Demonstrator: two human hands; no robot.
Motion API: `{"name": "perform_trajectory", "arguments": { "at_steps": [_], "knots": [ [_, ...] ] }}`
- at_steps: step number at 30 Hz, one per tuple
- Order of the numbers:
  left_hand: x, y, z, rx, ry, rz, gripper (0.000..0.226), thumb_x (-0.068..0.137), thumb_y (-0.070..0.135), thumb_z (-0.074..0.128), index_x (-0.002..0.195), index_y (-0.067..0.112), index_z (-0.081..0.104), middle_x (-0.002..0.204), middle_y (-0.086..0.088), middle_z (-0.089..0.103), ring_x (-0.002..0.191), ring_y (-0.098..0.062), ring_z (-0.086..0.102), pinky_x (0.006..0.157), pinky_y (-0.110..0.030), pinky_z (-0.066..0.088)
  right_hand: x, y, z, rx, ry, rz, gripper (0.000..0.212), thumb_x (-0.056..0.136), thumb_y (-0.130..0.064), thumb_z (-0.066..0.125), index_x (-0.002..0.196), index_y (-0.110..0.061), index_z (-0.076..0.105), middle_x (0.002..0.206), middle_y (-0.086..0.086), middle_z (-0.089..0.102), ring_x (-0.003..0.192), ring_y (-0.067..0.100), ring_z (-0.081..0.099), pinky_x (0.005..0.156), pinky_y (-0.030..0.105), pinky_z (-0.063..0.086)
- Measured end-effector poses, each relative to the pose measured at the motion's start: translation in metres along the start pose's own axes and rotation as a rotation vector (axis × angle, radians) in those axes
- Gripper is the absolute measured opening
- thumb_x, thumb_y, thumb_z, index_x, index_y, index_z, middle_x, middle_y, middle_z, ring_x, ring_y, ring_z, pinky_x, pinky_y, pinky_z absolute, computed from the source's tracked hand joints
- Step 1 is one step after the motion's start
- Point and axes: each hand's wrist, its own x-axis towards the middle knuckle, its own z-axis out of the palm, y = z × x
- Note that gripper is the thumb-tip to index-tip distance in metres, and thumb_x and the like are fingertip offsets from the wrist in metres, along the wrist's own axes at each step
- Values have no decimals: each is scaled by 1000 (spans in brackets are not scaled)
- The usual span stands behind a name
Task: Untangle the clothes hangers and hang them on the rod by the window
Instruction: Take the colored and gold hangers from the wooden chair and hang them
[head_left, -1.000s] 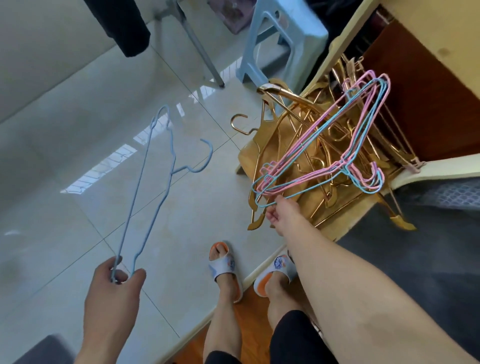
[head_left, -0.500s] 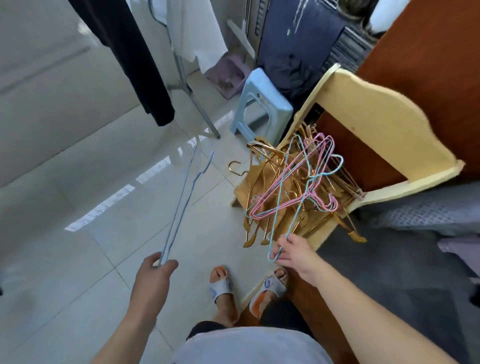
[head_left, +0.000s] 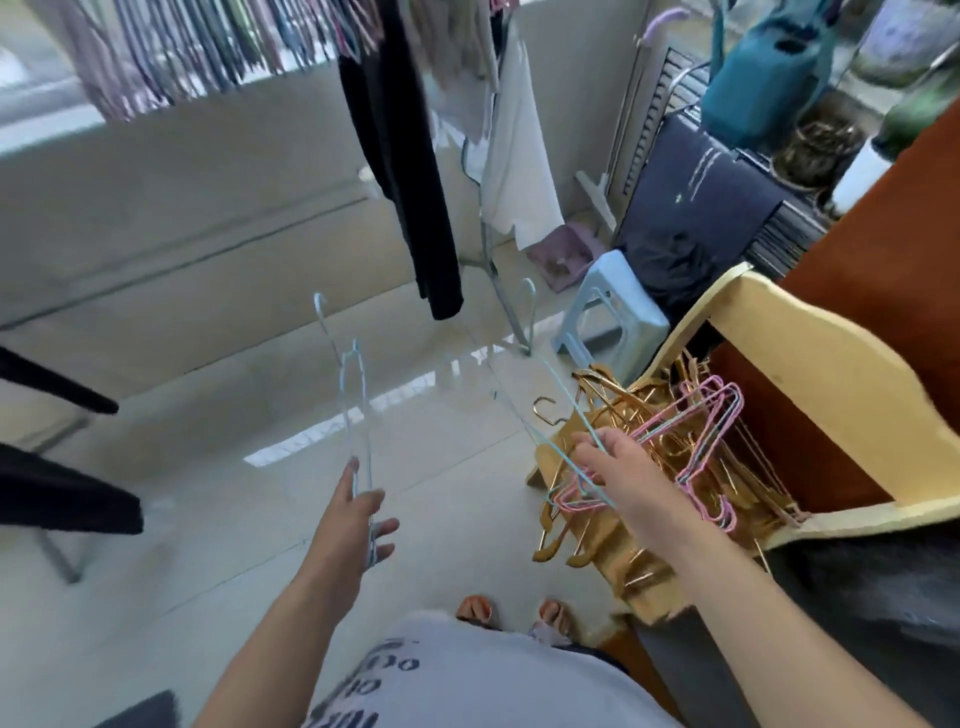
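Blue hanger (head_left: 357, 415) in left hand (head_left: 358, 514); another (head_left: 566, 410) in right hand (head_left: 621, 467).

Floor (head_left: 218, 525): pale glossy tiles with thin grout lines; bright window light reflects in streaks across the middle.
Stool (head_left: 613, 312): light blue plastic, standing on the tiles beside the yellow wooden board (head_left: 831, 374).
Hanger pile (head_left: 623, 467): gold hangers heaped on a tan wooden seat (head_left: 608, 540) that stands on the floor, with pink and blue wire hangers (head_left: 711, 436) on top.
Rack leg (head_left: 506, 306): grey metal, slanting down to the tiles near the stool.
Purple cloth (head_left: 563, 254): crumpled on the floor behind the stool.
Feet (head_left: 475, 608): in sandals, on the tiles at the bottom centre.
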Motion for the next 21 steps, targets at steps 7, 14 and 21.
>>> {"name": "perform_trajectory", "arguments": {
  "at_steps": [7, 14, 21],
  "knots": [
    [-28, 10, -78, -152, 201, 75, 50, 108, 21, 45, 150, 47, 39, 154, -1, 38, 130, -32, 52, 99, -45, 48, 34, -37, 16, 33, -225, 97, 18, 101, -9, 54, 119, -11, 53, 126, 14, 57, 120, 38, 60, 94, 49, 55],
    [-42, 78, -181, -437, 281, 186, 38, 101, 22, 58, 137, 36, 58, 132, -6, 58, 105, -43, 64, 86, -43, 55, 39, -140, 124, -128, -358, -77, 13, 99, -17, 56, 110, -11, 61, 105, 16, 57, 84, 29, 63, 82, 45, 61],
    [-25, 181, -290, -465, 278, 317, 16, 101, 35, 57, 111, 27, 66, 108, -5, 56, 94, -27, 50, 72, -35, 47, 10, -283, 297, -128, -419, -312, 25, 100, -25, 49, 106, -11, 68, 98, 7, 62, 80, 24, 58, 71, 38, 56]
  ]
}}
